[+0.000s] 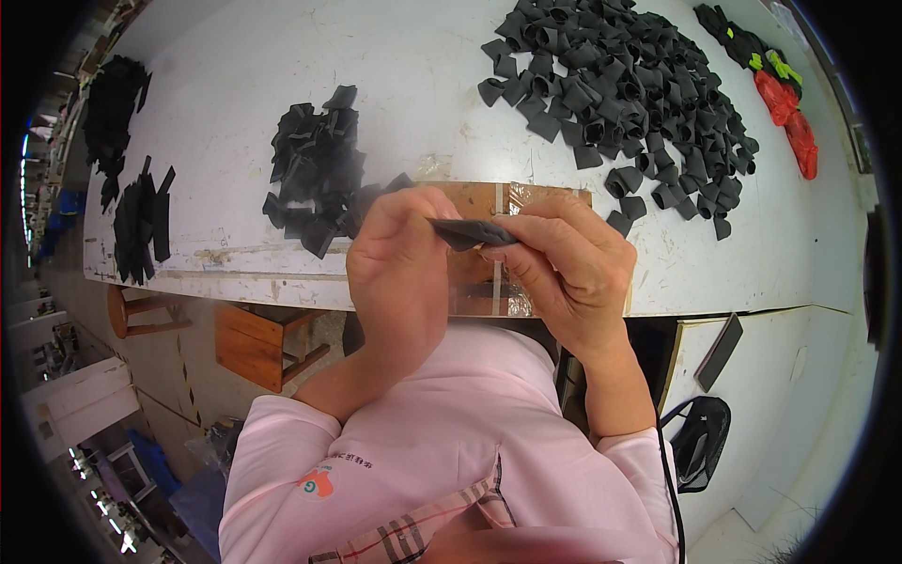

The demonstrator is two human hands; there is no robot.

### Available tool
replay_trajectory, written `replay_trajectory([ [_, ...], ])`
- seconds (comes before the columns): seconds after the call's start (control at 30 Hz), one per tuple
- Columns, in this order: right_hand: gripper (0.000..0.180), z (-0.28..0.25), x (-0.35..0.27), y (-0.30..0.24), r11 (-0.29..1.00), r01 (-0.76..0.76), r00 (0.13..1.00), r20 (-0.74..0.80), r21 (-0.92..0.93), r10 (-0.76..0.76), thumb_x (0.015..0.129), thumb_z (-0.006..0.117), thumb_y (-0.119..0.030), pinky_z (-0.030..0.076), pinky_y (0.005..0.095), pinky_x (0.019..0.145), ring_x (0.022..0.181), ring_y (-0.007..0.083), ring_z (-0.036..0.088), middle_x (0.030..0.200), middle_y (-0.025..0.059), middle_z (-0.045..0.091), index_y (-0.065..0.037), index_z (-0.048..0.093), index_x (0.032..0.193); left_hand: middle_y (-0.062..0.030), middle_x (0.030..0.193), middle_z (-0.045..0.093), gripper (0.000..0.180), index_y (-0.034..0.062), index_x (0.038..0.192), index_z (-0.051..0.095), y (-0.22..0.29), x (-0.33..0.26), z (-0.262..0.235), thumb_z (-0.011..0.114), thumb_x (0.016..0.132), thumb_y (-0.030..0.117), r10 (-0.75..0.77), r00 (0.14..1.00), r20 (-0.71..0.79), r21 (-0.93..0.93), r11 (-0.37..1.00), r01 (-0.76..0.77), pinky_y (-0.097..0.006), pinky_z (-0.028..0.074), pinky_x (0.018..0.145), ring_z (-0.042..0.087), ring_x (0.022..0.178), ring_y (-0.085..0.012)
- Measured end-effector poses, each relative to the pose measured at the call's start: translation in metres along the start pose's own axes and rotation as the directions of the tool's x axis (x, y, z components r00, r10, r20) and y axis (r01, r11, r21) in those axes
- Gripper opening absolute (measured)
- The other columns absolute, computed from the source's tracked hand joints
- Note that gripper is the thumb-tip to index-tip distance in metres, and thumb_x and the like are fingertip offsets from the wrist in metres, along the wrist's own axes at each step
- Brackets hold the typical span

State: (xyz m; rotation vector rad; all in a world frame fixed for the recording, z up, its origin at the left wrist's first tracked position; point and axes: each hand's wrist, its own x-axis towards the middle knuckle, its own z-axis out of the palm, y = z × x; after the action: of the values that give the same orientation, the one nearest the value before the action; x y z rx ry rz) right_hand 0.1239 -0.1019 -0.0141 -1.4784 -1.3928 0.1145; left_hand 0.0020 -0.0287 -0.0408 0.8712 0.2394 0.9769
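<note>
Between my two hands is a small black fabric piece (465, 233), folded to a point and held above the table's front edge. My left hand (402, 258) has thumb and fingers closed on its left end. At the other end, my right hand (568, 263) pinches the fabric between thumb and fingertips. Below them lies a brown board (472, 199) with strips of clear tape across it. Just left of my left hand is a loose heap of flat black fabric pieces (315, 169).
A large pile of black fabric loops (620, 85) covers the far right of the white table (413, 75). Stacks of black strips (141, 226) lie at the left. Red plastic bags (787, 122) sit far right. A wooden stool (254, 343) stands below the front edge.
</note>
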Motion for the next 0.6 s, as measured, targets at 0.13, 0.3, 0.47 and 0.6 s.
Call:
replay_trajectory([
  [0.13,0.019,-0.001,0.002,0.005,0.998,0.068,0.998,-0.014,-0.013,-0.068,0.06,0.069,-0.004,0.041,0.0275,0.049,0.058,0.0194,0.051,0.068,0.0069,0.055,-0.002,0.059,0.076,-0.006,0.089,0.046,0.011,0.0035,0.089,0.048,0.001,0.0,-0.002,0.043,0.09,0.013,-0.058,0.998,-0.021,-0.019,0.998,0.058,-0.029,0.035,0.081,0.041,0.084,-0.0142],
  [0.3,0.016,0.008,-0.01,0.018,0.996,0.019,0.999,-0.051,0.09,-0.015,0.063,0.068,-0.004,0.039,0.0273,0.049,0.058,0.0188,0.049,0.069,0.0068,0.055,-0.001,0.059,0.075,-0.0066,0.088,0.047,0.009,0.0028,0.089,0.048,-0.002,-0.005,-0.002,0.044,0.089,0.011,0.051,0.998,0.039,0.235,0.97,-0.058,-0.028,0.036,0.079,0.042,0.082,-0.0138],
  [0.47,0.015,0.013,-0.014,0.026,0.995,0.051,0.994,-0.099,0.087,-0.042,0.064,0.067,-0.005,0.04,0.0268,0.049,0.06,0.0185,0.05,0.07,0.0072,0.056,-0.001,0.059,0.076,-0.0071,0.09,0.051,0.014,-0.0005,0.097,0.052,0.006,0.004,0.004,0.051,0.083,0.002,0.025,0.995,0.1,0.314,0.948,-0.056,-0.023,0.038,0.077,0.047,0.083,-0.0116],
  [0.6,0.013,0.009,-0.009,0.022,0.996,0.04,0.998,-0.047,0.085,-0.036,0.066,0.066,-0.004,0.042,0.0256,0.051,0.06,0.0177,0.052,0.07,0.0078,0.056,-0.001,0.06,0.077,-0.0055,0.081,0.054,0.016,0.0024,0.091,0.059,0.01,0.02,0.0,0.062,0.074,0.003,0.095,0.947,0.308,0.643,0.713,-0.28,-0.023,0.042,0.062,0.051,0.07,-0.0127],
])
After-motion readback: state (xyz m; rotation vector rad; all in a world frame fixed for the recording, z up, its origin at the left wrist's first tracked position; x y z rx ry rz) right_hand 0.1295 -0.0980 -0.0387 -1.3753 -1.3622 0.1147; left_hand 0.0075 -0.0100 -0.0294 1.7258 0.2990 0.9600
